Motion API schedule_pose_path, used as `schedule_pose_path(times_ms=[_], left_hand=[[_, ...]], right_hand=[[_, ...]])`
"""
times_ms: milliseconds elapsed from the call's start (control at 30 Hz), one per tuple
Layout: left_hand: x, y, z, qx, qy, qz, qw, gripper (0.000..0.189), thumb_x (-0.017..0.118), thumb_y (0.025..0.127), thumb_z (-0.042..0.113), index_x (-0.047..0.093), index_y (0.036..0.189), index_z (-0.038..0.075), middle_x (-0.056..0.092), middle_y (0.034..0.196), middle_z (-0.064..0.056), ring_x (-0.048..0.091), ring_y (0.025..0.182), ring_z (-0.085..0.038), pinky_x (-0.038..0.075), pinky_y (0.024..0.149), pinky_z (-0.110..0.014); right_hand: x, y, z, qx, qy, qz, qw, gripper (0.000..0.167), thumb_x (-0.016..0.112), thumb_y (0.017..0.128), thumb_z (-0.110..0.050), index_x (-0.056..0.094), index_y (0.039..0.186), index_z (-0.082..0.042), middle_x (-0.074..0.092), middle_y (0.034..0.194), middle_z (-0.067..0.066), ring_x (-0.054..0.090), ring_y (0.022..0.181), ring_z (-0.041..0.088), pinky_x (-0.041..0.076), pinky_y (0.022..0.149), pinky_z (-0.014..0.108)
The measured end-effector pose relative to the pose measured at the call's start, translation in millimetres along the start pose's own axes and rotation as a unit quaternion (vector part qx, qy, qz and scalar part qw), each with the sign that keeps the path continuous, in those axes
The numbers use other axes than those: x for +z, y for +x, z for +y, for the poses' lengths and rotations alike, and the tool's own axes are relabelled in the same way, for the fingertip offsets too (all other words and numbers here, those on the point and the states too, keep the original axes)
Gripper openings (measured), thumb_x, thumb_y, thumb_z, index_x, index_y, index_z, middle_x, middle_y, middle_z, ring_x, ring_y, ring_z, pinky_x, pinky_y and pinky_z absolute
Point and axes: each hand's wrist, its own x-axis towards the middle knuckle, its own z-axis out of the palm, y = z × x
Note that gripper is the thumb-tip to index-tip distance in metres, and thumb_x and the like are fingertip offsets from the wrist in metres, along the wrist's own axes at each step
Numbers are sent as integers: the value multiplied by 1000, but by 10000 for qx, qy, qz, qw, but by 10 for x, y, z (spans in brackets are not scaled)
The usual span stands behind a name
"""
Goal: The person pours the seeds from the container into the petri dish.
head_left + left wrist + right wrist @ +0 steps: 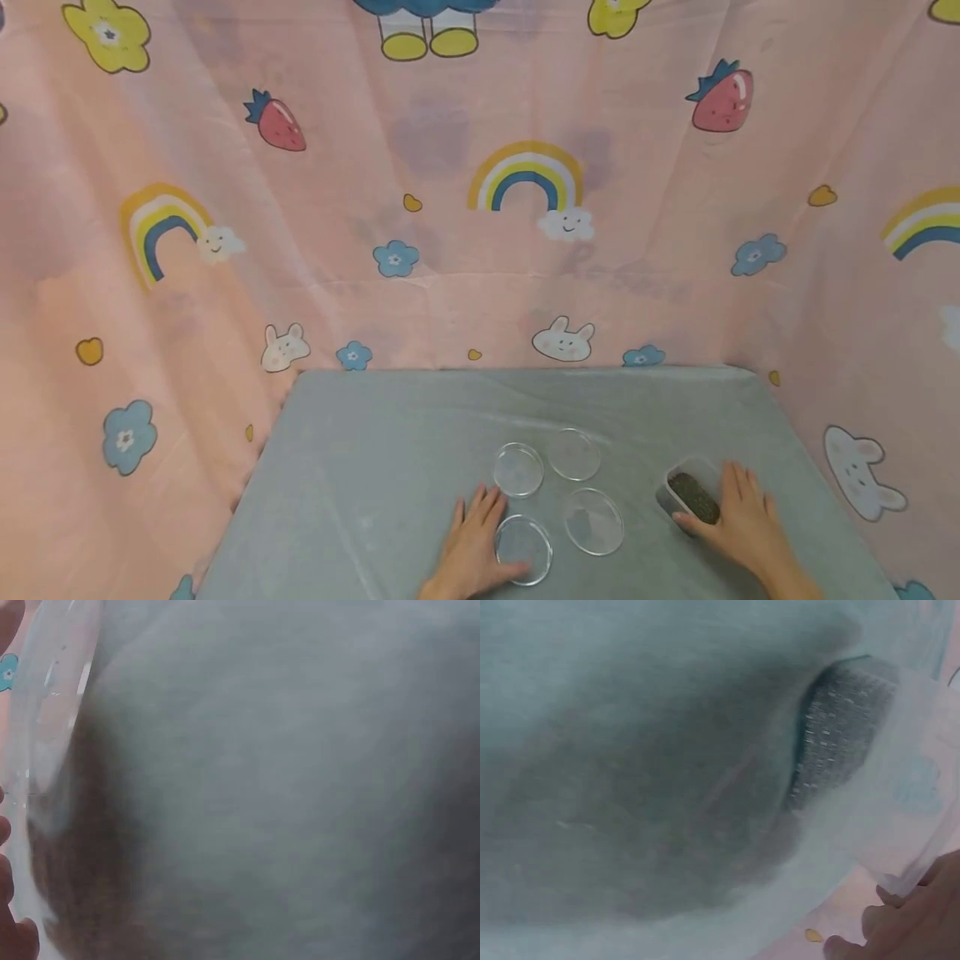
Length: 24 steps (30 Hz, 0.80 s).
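Observation:
My left hand [474,546] lies at the left side of a clear petri dish [525,550], its fingers extended away from me and its thumb reaching over the near part of the dish. The dish's clear wall [64,697] shows beside the fingertips [6,877] in the left wrist view. With my right hand [750,521] I grip a clear plastic container [696,468], thumb on the near side and fingers on the far side. Dark green, grainy-looking contents [693,498] lie in it. From the right wrist the container [907,772] appears beside my fingers [900,930].
A clear round dish [518,469] lies just beyond my left hand. To its right are two flatter-looking clear round pieces, one farther back [574,455] and one nearer [594,522]. A grey cloth [360,475] covers the table; a printed pink curtain [337,192] surrounds it.

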Motion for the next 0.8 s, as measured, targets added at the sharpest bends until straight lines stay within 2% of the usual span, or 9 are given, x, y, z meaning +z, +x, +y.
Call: schedule_pose_path(times_ms=[233, 333, 433, 700, 800], left_hand=[[65, -64, 17, 105, 90, 106, 9998, 100, 75, 61, 73, 57, 135, 9, 52, 143, -10, 39, 139, -32, 33, 107, -59], [97, -85, 9, 229, 166, 193, 9994, 100, 75, 60, 74, 57, 135, 11, 52, 143, -10, 40, 138, -33, 34, 106, -60], [130, -108, -6, 297, 197, 259, 9990, 102, 75, 57, 76, 56, 135, 12, 52, 143, -11, 40, 138, -33, 34, 105, -60], [141, -162, -40, 202, -60, -164, 9996, 110, 74, 57, 78, 49, 142, 12, 47, 147, -8, 33, 143, -30, 29, 108, -61], [150, -171, -43, 332, -14, -51, 9994, 111, 74, 57, 77, 49, 142, 11, 48, 146, -7, 34, 142, -30, 30, 107, -62]], right_hand=[[82, -71, 26, 285, 411, 222, 9985, 124, 77, 73, -59, 14, 136, 27, 27, 132, 51, 27, 120, 66, 23, 94, 75], [160, -106, 50, 352, 420, 634, 9965, 122, 83, 66, -57, 23, 132, 26, 36, 121, 46, 41, 107, 63, 35, 86, 72], [233, -133, 61, 492, 527, 897, 9934, 118, 86, 63, -54, 27, 129, 25, 41, 115, 42, 49, 95, 60, 41, 78, 69], [254, -134, 22, 1200, 905, 660, 9864, 108, 81, 71, -54, 30, 131, 19, 49, 111, 39, 57, 90, 48, 46, 74, 61], [251, -136, 12, 1270, 1032, 664, 9843, 102, 80, 74, -53, 32, 130, 17, 49, 112, 39, 58, 90, 48, 45, 74, 60]])
